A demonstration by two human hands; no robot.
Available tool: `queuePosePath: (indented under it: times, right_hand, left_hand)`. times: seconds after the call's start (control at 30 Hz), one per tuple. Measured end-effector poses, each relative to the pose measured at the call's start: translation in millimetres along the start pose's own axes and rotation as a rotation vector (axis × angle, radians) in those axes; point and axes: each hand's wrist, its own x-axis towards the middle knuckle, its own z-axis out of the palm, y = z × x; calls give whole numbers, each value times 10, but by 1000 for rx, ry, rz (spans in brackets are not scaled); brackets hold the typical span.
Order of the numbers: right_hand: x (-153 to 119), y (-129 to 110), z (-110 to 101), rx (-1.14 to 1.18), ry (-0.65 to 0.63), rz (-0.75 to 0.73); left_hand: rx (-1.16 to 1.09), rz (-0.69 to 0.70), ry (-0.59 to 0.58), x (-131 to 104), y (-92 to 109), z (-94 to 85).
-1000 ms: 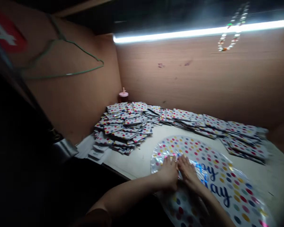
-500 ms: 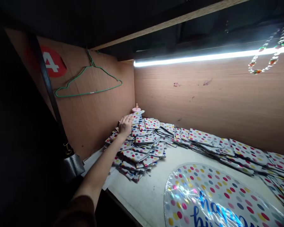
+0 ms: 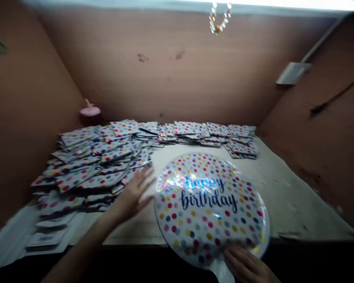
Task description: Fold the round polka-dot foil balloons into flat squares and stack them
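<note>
The pale tabletop (image 3: 295,196) carries piled dotted packets (image 3: 102,179); a flat birthday balloon (image 3: 206,216); white papers (image 3: 16,232) at left.

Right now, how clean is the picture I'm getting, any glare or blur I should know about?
Head view: the light strip is blown out along the top edge; glare streaks the balloon around "happy"; both the left hand and the right hand look smeared; the front edge falls into black below.
</note>
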Motion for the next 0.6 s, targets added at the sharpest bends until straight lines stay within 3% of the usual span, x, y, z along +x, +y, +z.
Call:
queuePosePath:
  times: [0.07,0.1,0.2,0.3,0.43,0.53,0.6]
  right_hand:
    - [6,-90,-101,67,-55,94]
    - [50,-115,-160,113,-71,161]
    - [262,-153,-396,428,-189,371]
    - [490,-186,-629,687,-239,552]
    - [688,-234,-760,831,-176,770]
    - [774,-221,-818,896,-205,770]
    - [837,-204,-875,826,-150,710]
  left_hand:
    - [-249,201,-287,-180,632,285]
    - [-354,235,-379,-249,884,385]
    - [-555,160,-456,-333,1299,558]
    - [-634,26,-438,-320,1340,597]
    - [-608,-38,-436,-317,1334,591]
    - [-512,-36,-431,-332,1391,613]
    - [-468,-54,-397,-333,1421,616]
